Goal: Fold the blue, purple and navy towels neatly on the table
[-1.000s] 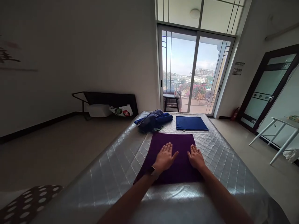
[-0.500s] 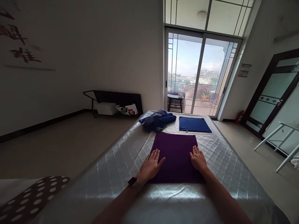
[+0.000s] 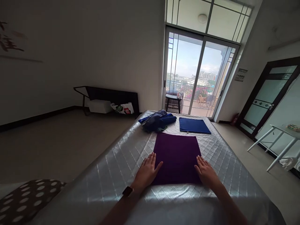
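A purple folded cloth (image 3: 177,156) lies flat as a near square on the silvery quilted bed cover (image 3: 110,178). At its left edge rests my left hand (image 3: 147,168), flat with fingers stretched forward and thumb over the cloth. My right hand (image 3: 206,170) lies at the right edge in the same way, palm down, thumb toward the cloth. Neither hand grips anything. Beyond the purple cloth, a blue folded cloth (image 3: 194,125) lies flat to the right. Left of it is a crumpled heap of dark blue clothes (image 3: 157,121).
A brown polka-dot cushion (image 3: 32,197) is at the lower left. Against the far wall stands a low black rack (image 3: 112,95) with a white box (image 3: 99,106). Glass sliding doors (image 3: 184,72) are behind the bed. On the right stands a white-legged table (image 3: 281,140).
Both hands have slid toward me and outward, from on top of the purple cloth to its side edges. The view has turned slightly right.
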{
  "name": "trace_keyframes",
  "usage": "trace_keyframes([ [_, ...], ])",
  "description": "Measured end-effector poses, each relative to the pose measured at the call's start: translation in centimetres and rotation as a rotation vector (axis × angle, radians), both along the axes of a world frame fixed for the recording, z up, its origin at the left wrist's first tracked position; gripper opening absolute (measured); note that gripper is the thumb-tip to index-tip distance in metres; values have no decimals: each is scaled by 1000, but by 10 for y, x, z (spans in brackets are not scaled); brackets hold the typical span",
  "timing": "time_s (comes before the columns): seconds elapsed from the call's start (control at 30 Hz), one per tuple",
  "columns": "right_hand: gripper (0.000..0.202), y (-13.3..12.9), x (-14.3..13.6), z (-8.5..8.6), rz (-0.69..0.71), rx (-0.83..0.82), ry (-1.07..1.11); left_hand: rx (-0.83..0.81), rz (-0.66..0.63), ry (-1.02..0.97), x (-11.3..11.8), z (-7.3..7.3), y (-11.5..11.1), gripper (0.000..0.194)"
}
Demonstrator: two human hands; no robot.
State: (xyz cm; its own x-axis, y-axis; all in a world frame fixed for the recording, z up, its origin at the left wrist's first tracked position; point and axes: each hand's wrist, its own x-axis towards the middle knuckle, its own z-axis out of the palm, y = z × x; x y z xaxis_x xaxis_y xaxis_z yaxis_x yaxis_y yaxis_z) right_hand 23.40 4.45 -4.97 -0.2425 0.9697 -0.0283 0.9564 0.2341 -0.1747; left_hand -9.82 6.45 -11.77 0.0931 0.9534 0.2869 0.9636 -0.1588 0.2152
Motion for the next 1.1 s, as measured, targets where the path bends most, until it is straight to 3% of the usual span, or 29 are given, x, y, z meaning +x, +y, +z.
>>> trace_keyframes([
  [0.17,59,-35,-10,-11,-128,-24,1,47,-5,-5,0,2,-2,77],
  [0.4,59,-38,-17,-7,-139,-15,46,109,-16,50,6,26,-9,77],
  [0.5,61,-39,-17,-8,-146,-14,74,82,-128,59,38,34,-13,75],
  [0.7,62,-42,-16,-7,-139,2,95,-23,-429,57,142,32,-13,70],
  [0.8,62,-43,-15,-7,-128,12,109,-54,-461,64,164,29,-11,70],
  [0.87,62,-43,-15,-8,-121,6,117,-80,-452,69,159,28,-12,71],
  [0.93,64,-43,-15,-9,-117,-2,122,-116,-413,82,139,28,-15,71],
  [1.1,65,-42,-14,-12,-131,-11,134,-191,-167,96,57,26,-26,73],
])
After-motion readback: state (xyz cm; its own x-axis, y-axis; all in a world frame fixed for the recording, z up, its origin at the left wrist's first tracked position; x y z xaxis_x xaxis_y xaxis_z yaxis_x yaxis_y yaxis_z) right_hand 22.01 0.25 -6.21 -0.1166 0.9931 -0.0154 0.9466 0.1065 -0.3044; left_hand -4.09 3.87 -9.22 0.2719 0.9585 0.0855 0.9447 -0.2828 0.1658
